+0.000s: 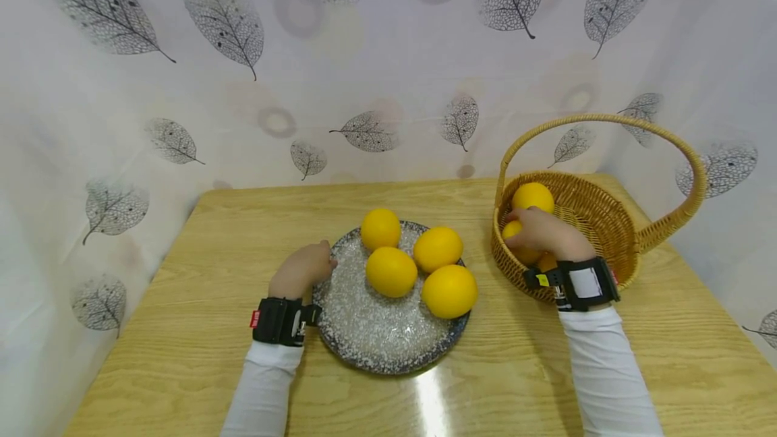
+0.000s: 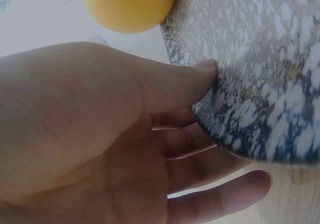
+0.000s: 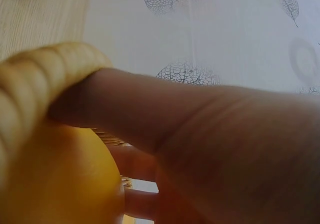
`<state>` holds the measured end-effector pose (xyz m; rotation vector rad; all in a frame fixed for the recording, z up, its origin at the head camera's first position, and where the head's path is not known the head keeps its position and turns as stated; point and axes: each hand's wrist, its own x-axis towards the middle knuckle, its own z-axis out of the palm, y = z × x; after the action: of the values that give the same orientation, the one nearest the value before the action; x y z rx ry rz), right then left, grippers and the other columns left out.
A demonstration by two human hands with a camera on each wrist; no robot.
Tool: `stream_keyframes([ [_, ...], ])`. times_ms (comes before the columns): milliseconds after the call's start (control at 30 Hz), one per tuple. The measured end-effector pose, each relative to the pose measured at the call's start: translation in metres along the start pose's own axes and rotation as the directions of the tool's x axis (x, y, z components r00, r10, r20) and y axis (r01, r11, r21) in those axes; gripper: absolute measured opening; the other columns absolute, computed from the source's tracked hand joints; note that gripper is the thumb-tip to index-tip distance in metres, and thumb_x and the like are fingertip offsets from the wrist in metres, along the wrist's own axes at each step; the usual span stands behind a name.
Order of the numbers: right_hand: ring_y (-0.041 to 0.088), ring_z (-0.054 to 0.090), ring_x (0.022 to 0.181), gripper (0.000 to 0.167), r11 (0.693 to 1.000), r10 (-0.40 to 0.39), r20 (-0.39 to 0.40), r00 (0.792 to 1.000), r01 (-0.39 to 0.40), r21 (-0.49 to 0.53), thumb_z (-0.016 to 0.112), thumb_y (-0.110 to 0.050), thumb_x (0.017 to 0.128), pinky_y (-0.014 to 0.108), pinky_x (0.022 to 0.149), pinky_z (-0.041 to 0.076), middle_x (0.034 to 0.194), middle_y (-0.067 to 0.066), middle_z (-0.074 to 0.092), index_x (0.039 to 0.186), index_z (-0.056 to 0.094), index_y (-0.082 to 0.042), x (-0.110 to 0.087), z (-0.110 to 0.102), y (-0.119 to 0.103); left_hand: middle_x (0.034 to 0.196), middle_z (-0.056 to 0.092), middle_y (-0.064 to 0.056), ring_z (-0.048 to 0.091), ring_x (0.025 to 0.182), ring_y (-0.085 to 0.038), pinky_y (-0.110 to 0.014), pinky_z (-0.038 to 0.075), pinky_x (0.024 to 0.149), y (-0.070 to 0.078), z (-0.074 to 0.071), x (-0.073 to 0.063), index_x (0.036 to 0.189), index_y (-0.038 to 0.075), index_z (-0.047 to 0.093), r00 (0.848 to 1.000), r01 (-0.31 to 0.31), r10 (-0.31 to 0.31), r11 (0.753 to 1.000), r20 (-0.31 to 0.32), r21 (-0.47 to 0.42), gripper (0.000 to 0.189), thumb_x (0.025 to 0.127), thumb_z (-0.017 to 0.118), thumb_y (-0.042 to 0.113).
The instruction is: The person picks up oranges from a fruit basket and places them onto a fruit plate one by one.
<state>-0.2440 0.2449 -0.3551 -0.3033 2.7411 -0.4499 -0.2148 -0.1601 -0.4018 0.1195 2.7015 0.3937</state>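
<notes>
A round speckled grey plate (image 1: 358, 329) with a dark rim carries several smooth yellow fruits (image 1: 391, 272). My left hand (image 1: 303, 268) grips the plate's left rim; in the left wrist view the thumb lies on top and the fingers are below the edge. My right hand (image 1: 543, 231) reaches into a wicker basket (image 1: 607, 218) and holds a yellow fruit (image 3: 65, 179), thumb and fingers around it. The thumb tip is right at the basket's rim, partly hidden. Another yellow fruit (image 1: 534, 198) lies just behind this hand in the basket.
The basket's tall arched handle (image 1: 607, 118) rises over its opening, beyond my right hand. Plate and basket stand on a light wooden table (image 1: 255, 221). Behind it hangs a pale curtain (image 1: 388, 73) with a leaf pattern.
</notes>
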Motion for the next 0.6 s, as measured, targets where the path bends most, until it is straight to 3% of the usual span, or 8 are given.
stream_keyframes([
  [200,0.051,0.049,0.128,0.061,1.0,-0.023,-0.008,1.0,0.023,0.004,0.064,-0.024,0.091,0.062,0.104,0.044,0.14,0.04,0.049,0.14,0.051,0.009,0.0001,0.0003,0.0014,0.135,0.062,-0.029,0.064,0.12,-0.039,-0.052,0.051,0.103,0.0014,-0.0005,-0.001,0.141,-0.012,0.048,1.0,-0.001,0.001,1.0,-0.002,-0.003,0.047,0.106,0.051,0.02],
  [433,0.039,0.053,0.105,0.061,0.999,0.03,-0.02,0.999,-0.029,0.024,0.066,-0.028,0.089,0.049,0.087,0.048,0.131,0.036,0.048,0.138,0.053,0.005,-0.0009,0.0008,0.0009,0.138,0.06,-0.03,0.062,0.123,-0.041,-0.053,0.05,0.105,0.002,-0.0002,-0.001,0.144,-0.013,0.045,1.0,0.002,-0.002,1.0,0.003,-0.001,0.05,0.106,0.051,0.019],
  [600,0.037,0.054,0.098,0.058,0.999,0.031,-0.052,0.998,-0.03,0.026,0.069,-0.031,0.087,0.044,0.079,0.048,0.126,0.032,0.047,0.133,0.057,0.001,-0.0025,-0.0004,0.0027,0.139,0.059,-0.03,0.061,0.124,-0.041,-0.053,0.05,0.105,0.0016,0.0007,-0.0012,0.145,-0.012,0.044,1.0,0.006,-0.006,1.0,0.005,-0.003,0.051,0.106,0.05,0.02],
])
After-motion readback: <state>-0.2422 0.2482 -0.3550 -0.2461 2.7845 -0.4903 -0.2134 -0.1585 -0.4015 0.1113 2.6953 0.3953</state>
